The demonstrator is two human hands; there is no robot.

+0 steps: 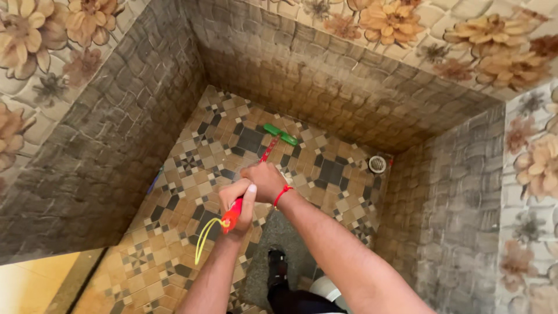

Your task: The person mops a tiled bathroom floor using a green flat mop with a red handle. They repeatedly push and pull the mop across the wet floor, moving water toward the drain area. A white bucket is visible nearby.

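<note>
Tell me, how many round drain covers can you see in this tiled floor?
1. A round pale metal drain cover sits in the floor's far right corner, beyond the green brush head. Others may be hidden beneath the arms.

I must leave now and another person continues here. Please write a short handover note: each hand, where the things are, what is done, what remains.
Left hand: closed on the red handle end, yellow loop hanging from it.
Right hand: closed higher on the same handle.
Green scrubber head: on the patterned floor tiles, out from the far wall.
Round drain: in the right corner.
Done or left: the picture does not show which tiles are already scrubbed.
</note>
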